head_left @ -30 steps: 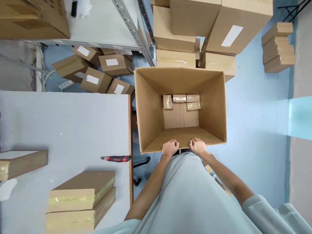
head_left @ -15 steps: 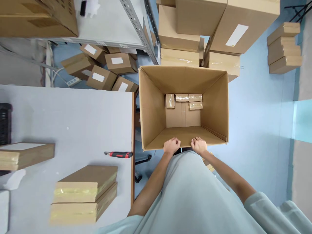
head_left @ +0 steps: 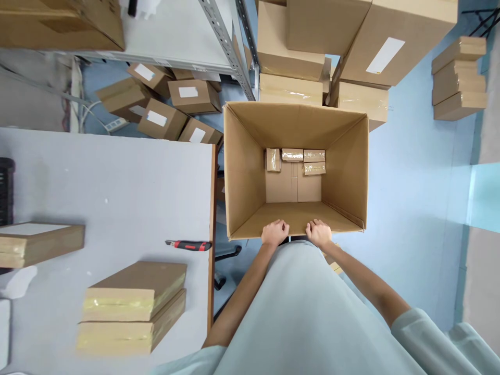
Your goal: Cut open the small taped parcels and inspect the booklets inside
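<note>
A large open cardboard box stands in front of my body. My left hand is closed over its near rim, a little left of the middle. On the same rim, further right, my right hand grips with curled fingers. Down inside the box lie several small taped cartons along the far side: one upright carton at the left, one carton beside it, and a pair at the right, one carton behind another carton. Bare cardboard shows on the near part of the box's floor.
To the left, a white table carries a red-and-black utility knife, two stacked flat cartons and another carton. Behind the box rise large cartons beside a metal shelf post. Stacked cartons stand far right.
The view has shifted slightly, so the table and surrounding cartons appear a little displaced. Both hands keep their hold on the box's near rim.
</note>
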Demonstrator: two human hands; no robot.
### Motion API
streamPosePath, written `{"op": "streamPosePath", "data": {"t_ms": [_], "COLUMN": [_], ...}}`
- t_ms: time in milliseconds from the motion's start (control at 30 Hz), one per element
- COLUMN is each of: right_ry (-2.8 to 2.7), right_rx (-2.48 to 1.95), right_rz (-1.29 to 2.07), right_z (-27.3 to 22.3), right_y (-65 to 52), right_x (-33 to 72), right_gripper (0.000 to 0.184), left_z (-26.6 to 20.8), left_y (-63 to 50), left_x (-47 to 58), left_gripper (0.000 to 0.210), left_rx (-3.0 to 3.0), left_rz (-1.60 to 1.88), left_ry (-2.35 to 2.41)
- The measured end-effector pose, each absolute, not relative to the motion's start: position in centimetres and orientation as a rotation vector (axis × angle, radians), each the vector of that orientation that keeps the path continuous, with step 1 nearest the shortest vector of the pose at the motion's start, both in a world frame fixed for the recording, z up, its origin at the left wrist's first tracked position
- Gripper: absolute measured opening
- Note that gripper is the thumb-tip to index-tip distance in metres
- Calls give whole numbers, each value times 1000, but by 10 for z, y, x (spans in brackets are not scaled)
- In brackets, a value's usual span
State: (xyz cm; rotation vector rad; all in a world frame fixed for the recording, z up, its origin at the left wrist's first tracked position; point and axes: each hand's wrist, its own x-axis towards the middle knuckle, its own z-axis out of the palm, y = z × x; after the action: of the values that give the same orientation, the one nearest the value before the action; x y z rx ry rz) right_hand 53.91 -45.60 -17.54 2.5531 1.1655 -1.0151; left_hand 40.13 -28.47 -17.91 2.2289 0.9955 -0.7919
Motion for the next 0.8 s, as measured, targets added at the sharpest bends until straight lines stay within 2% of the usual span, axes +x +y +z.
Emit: {"op": "streamPosePath", "data": {"t_ms": [800], "right_ry": [1163], "right_rx": [2537], "right_rz": [-1026], "right_z": [-173], "right_y": [-456], "right_x": [539], "right_gripper": [47], "left_z": [-173], "left_y": [-284], "left_x": [404], "left_gripper": [36], "left_rx": [2210], "left_rz": [-834], "left_ry": [978]}}
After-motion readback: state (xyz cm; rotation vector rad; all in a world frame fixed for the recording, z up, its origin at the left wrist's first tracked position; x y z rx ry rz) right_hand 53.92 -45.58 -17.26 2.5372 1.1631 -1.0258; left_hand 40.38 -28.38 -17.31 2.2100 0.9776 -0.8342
